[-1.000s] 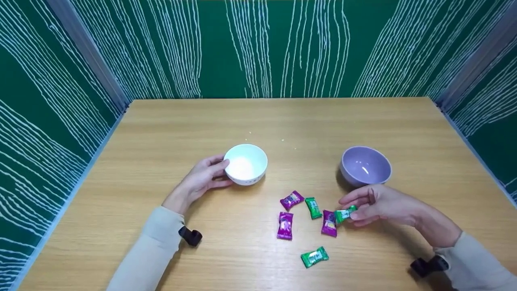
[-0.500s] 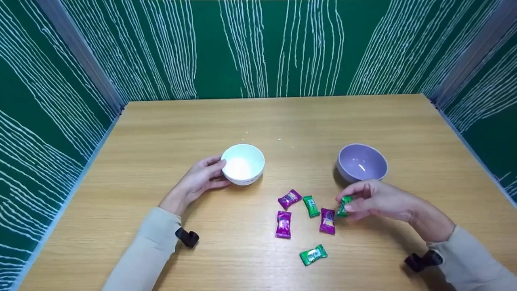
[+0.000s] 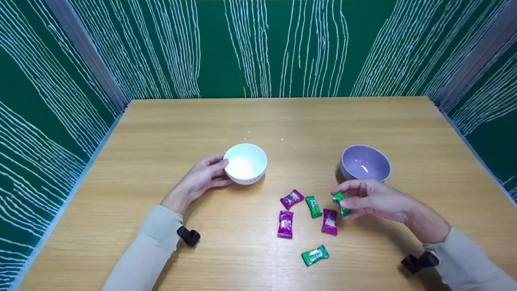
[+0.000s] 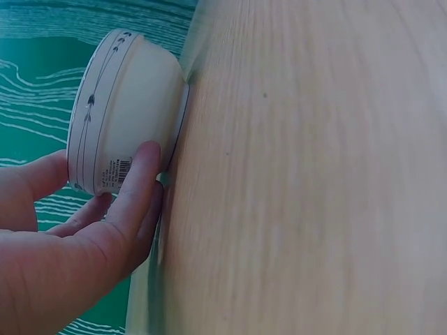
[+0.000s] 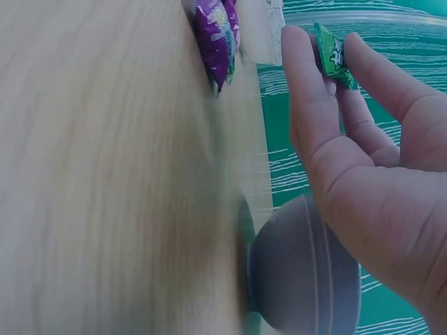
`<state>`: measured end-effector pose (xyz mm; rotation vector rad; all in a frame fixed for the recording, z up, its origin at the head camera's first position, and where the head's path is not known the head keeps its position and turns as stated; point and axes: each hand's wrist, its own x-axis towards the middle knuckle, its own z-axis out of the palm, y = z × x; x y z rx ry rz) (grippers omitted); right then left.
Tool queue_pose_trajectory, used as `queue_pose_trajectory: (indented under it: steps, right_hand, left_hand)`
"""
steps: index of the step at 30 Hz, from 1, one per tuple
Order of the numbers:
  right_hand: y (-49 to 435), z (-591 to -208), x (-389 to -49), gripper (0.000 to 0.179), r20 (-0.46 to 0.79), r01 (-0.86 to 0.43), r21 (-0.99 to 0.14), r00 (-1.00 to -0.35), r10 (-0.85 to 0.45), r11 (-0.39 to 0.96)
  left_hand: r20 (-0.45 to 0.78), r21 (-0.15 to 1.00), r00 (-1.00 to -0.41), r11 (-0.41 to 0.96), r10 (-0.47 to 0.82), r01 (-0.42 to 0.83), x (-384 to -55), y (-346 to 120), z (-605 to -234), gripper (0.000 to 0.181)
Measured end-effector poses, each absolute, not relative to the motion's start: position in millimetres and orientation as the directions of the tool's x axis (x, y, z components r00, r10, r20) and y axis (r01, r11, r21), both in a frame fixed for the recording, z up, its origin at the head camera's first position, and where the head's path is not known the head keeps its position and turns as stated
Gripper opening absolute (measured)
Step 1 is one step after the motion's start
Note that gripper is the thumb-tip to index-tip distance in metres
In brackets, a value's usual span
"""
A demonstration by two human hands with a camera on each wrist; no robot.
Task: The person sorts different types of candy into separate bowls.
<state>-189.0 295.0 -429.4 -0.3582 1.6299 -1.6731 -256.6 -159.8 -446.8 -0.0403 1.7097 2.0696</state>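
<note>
My left hand [image 3: 198, 178] holds a white bowl [image 3: 247, 177] by its left side, thumb at the rim and fingers along the wall. In the left wrist view the bowl [image 4: 136, 98] shows a patterned band and a barcode. My right hand [image 3: 377, 201] pinches a green-wrapped candy [image 3: 337, 198] between thumb and fingers, in front of a purple bowl [image 3: 365, 161]. The right wrist view has this candy [image 5: 334, 59] raised off the table. Left of that hand lie purple candies [image 3: 285, 224] and two more green candies, one [image 3: 313, 207] among them and another [image 3: 315, 255] nearer me.
The wooden table [image 3: 194, 121] is bordered by green panels [image 3: 214, 48] with white wavy lines. A few tiny white crumbs lie behind the candies. Each sleeve carries a black wrist device [image 3: 188, 236].
My right hand, pinching the green candy, has moved slightly left and up away from the purple candy, and the candy has turned more upright. The left hand keeps its hold on the white bowl.
</note>
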Motion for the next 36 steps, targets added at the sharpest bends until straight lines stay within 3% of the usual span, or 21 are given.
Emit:
queue_pose_trajectory:
  steps: [15,36]
  right_hand:
    - [287,-434,-194,0.038,-0.246,0.300,-0.952,-0.654,-0.715,0.054]
    - [259,-426,-208,0.037,-0.269,0.289,-0.953,-0.684,-0.678,0.086]
  left_hand:
    - [-0.302,0.926,-0.893,-0.120,0.334,-0.358,-256,-161,-448,0.054]
    - [-0.298,0.930,-0.894,-0.110,0.334,-0.351,-258,-161,-447,0.055]
